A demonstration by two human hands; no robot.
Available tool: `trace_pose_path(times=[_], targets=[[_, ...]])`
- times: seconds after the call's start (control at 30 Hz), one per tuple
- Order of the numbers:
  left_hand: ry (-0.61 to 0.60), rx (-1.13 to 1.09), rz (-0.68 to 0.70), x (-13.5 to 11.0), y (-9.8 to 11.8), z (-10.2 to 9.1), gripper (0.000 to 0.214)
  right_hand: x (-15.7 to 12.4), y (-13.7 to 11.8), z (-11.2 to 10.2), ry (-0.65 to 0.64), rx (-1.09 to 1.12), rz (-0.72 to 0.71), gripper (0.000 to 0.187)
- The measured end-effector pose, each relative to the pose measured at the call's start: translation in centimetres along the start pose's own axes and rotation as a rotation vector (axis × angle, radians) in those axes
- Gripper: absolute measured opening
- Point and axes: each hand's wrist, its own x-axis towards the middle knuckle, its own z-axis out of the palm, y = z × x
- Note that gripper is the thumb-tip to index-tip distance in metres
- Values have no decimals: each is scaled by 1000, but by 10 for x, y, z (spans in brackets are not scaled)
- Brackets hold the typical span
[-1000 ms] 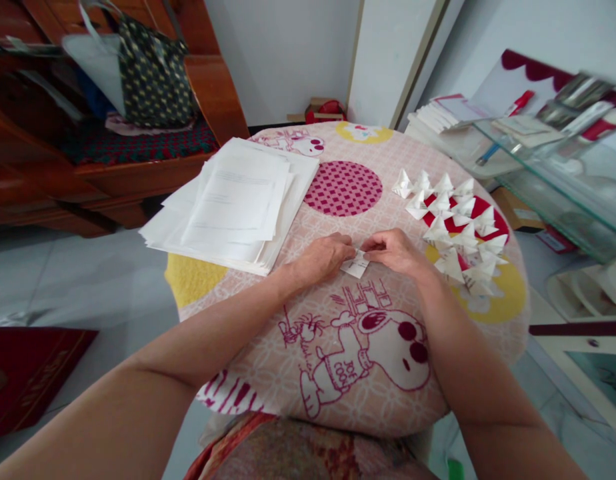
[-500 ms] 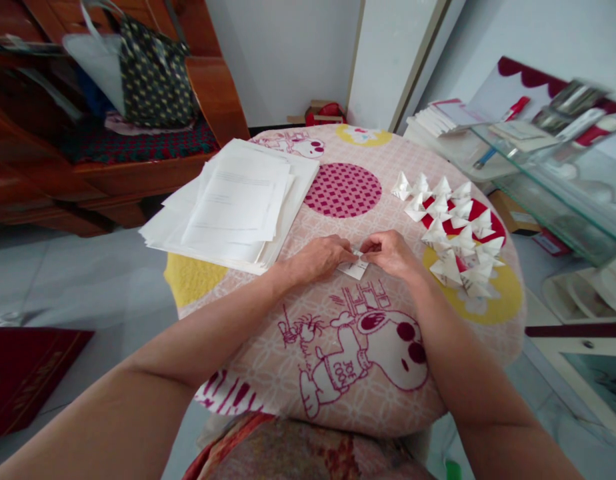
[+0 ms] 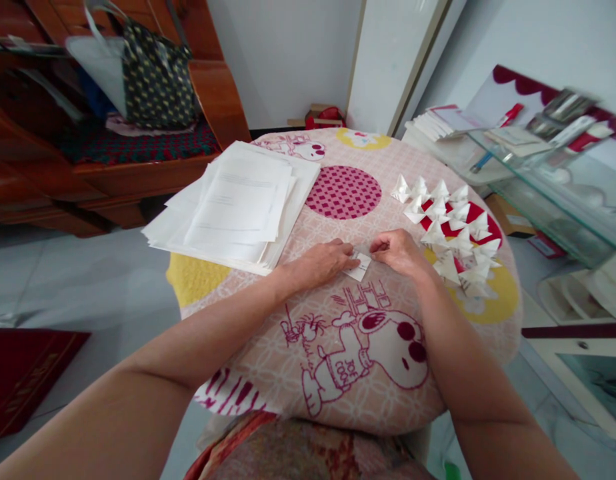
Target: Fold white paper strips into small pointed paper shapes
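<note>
A small folded piece of white paper [image 3: 359, 267] with printed marks lies on the cloth-covered round table [image 3: 268, 313]. My left hand [image 3: 331, 261] rests over its left side, with the fingertips pressing it down against the cloth. Just past the paper's right edge is my right hand [image 3: 399, 252], its fingers curled in and thumb against them. Nothing shows between those fingers, and a slight gap separates them from the paper. To the right stand several pointed folded-paper pieces [image 3: 439, 212] in rows.
A loose stack of white sheets [image 3: 238, 207] covers the table's left part. Beyond the right edge is a glass shelf [image 3: 553, 193] holding small items. A wooden bench [image 3: 205, 100] with a dotted bag [image 3: 155, 77] stands back left. A red box [image 3: 33, 377] sits lower left.
My right hand has drawn back slightly to the right, off the folded paper. My left fingers have stayed on it, and more of the paper now shows.
</note>
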Motion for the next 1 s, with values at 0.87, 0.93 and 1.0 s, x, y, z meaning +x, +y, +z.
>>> trace_pose_path(times=[0.87,0.93,1.0], targets=[[4,-2,3,-1,0,3,31,-1,-6,13,70,-150,66,6],[13,-23,8,-1,-3,5,32,0,-4,14,80,-126,55,9],[26,-50,15,-1,-6,7,34,1,-4,17,126,-52,25,15]])
